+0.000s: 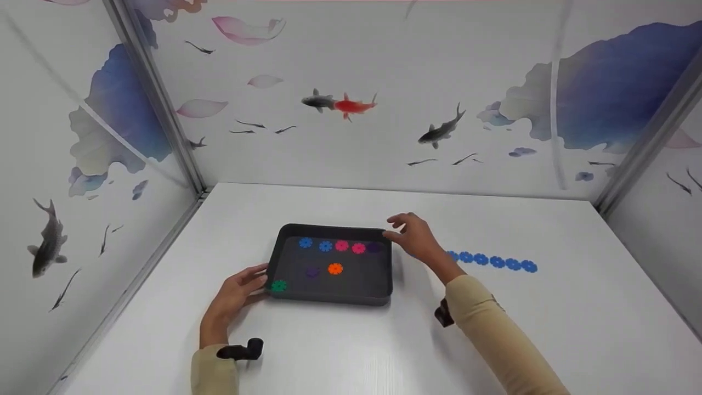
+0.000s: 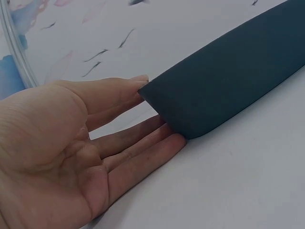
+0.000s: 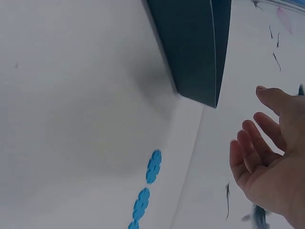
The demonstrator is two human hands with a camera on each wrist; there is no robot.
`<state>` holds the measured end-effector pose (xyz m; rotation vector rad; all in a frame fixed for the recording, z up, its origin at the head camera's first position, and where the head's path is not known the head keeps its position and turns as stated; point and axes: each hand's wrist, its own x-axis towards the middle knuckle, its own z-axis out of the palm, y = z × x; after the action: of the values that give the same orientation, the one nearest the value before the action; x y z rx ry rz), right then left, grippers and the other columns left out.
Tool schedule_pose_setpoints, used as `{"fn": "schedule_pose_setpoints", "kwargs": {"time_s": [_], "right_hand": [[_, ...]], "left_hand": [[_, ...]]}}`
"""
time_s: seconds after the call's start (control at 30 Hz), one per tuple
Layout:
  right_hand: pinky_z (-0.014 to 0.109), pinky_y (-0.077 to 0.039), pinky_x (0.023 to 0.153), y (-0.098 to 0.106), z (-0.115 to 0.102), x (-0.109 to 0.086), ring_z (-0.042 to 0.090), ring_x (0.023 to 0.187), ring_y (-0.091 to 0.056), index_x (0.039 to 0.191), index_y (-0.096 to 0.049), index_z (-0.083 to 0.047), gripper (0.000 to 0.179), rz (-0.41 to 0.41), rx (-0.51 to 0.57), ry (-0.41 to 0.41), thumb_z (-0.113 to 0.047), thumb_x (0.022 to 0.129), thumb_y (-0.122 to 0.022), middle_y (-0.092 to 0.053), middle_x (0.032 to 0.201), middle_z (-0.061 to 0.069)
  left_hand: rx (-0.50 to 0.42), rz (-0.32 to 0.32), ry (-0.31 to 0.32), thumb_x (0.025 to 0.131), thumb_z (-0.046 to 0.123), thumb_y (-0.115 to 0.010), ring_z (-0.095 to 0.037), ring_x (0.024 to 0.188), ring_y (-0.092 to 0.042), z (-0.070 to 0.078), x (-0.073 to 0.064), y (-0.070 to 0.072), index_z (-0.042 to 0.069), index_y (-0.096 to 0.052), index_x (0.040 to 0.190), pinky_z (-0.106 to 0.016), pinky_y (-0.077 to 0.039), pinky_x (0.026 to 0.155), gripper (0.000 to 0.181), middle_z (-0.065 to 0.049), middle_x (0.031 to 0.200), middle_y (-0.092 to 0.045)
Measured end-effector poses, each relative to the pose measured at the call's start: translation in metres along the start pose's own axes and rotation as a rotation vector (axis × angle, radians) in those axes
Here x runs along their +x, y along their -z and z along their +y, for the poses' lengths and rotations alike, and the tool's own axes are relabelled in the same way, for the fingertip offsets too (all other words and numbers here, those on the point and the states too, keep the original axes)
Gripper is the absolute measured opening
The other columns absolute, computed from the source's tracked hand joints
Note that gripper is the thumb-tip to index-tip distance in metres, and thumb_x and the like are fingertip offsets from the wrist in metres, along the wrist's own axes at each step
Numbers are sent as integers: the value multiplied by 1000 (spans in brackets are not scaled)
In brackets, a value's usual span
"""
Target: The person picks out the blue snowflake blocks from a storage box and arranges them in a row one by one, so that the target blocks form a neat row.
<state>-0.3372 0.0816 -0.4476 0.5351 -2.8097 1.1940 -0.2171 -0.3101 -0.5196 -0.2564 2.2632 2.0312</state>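
Note:
A dark grey rectangular tray (image 1: 351, 285) sits on the white table. Inside it lie small flower-shaped discs: blue discs (image 1: 326, 246), pink discs (image 1: 341, 246), purple discs (image 1: 312, 271), an orange disc (image 1: 335, 269) and a green disc (image 1: 279, 285). My left hand (image 1: 241, 289) touches the tray's left side, its fingers (image 2: 143, 160) extended against the outer wall at a corner. Beside the far right corner of the tray, my right hand (image 1: 412, 236) hovers with loosely bent fingers (image 3: 252, 143) and holds nothing. A row of blue flower discs (image 1: 497, 261) runs rightward from beneath my right forearm.
White panels (image 1: 351, 148) printed with fish and lotus leaves enclose the table (image 1: 329, 351) at the back and sides. Metal posts (image 1: 159, 99) stand at the back corners. Each wrist carries a small black camera (image 1: 241, 351) near the sleeve.

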Motion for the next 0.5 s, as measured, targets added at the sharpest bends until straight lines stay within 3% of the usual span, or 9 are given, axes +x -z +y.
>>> {"fn": "schedule_pose_setpoints", "kwargs": {"time_s": [0.27, 0.5], "right_hand": [[44, -58, 98, -36, -26, 13, 32, 111, -65, 132, -63, -3, 45, -51, 34, -11, -23, 93, -72, -64, 119, 18], [41, -56, 100, -64, -41, 21, 29, 106, -61, 132, -63, -4, 45, -102, 23, -56, -25, 93, -72, -64, 119, 17]], "left_hand": [[3, 7, -7, 101, 18, -61, -32, 135, -52, 1, -2, -1, 7, -51, 146, -45, -51, 110, 48, -22, 152, -48], [-3, 11, -10, 100, 19, -62, -31, 134, -54, 1, -1, 0, 6, -50, 146, -44, -52, 108, 49, -22, 151, -49]]}}
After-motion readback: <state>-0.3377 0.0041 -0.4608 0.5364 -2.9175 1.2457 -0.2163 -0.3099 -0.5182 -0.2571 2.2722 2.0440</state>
